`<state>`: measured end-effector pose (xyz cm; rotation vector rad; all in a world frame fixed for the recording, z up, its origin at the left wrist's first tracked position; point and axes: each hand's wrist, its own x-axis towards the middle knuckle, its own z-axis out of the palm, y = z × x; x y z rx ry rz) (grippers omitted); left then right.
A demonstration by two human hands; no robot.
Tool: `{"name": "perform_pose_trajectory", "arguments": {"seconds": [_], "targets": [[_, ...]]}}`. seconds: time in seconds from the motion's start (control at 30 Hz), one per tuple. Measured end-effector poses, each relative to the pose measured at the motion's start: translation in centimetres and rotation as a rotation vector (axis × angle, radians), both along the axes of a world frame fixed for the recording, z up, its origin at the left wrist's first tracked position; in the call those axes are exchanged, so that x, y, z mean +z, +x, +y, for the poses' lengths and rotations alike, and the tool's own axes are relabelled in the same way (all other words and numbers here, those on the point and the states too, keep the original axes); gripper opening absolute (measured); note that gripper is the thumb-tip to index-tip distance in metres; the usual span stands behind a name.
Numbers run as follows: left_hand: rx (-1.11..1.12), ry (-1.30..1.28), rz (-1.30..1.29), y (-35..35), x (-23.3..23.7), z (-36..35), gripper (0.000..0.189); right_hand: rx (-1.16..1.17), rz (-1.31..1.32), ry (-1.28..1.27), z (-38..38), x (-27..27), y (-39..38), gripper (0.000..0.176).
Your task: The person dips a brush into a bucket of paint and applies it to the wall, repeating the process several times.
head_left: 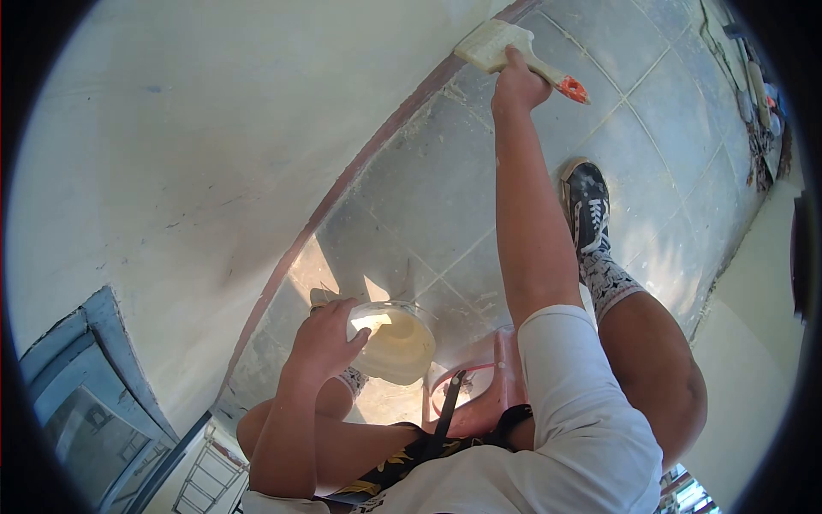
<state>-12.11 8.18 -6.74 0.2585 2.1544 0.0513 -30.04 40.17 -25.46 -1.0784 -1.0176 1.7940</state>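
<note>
My right hand (521, 86) is stretched far forward, closed around a wide paintbrush (497, 47) with pale paint over its head and a red-tipped handle. The bristle end points toward the reddish strip at the foot of the white wall (188, 146). Nearer my body, my left hand (324, 343) grips the rim of a round, pale bucket (398, 349), thumb over the edge and fingers around the outside. Sunlight falls into the bucket, whose inside is cream-coloured.
I sit low, with a pink plastic stool (479, 403) under me. Grey floor tiles (445, 197) spread ahead, and my black shoe (588, 206) rests on them. A blue-grey window frame (120, 360) is at lower left. Assorted objects (762, 111) lie along the far right edge.
</note>
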Motion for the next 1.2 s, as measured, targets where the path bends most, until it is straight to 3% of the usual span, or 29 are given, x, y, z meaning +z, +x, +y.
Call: {"name": "perform_pose_trajectory", "arguments": {"seconds": [0.23, 0.3, 0.37, 0.7, 0.77, 0.9, 1.07, 1.2], "targets": [[-0.007, 0.026, 0.022, 0.0, -0.1, -0.4, 0.049, -0.103, 0.141, -0.059, 0.8, 1.2, 1.0, 0.031], [0.002, 0.013, 0.011, -0.1, 0.0, -0.3, 0.048, -0.096, 0.128, -0.072, 0.9, 0.6, 1.5, 0.03], [0.004, -0.001, -0.003, 0.0, -0.1, -0.2, 0.047, -0.059, 0.064, -0.042, 1.1, -0.3, 1.6, 0.042], [-0.009, 0.007, -0.002, -0.1, -0.2, -0.2, 0.048, -0.022, -0.027, 0.05, 0.1, 0.3, -0.7, 0.034], [-0.004, 0.006, -0.011, 0.0, -0.2, -0.1, 0.048, -0.135, 0.064, 0.093, 0.2, 1.2, -1.6, 0.033], [0.004, -0.003, 0.001, -0.2, -0.2, -0.3, 0.048, -0.087, 0.216, 0.0, 1.2, 2.7, 0.7, 0.04], [-0.02, 0.004, 0.01, 0.0, -0.6, -0.5, 0.048, -0.026, -0.038, 0.0, 0.7, 0.7, 1.0, 0.041], [-0.003, 0.005, -0.002, -0.1, -0.6, -0.4, 0.048, -0.035, -0.078, 0.008, 0.2, 0.1, 0.5, 0.041]]}}
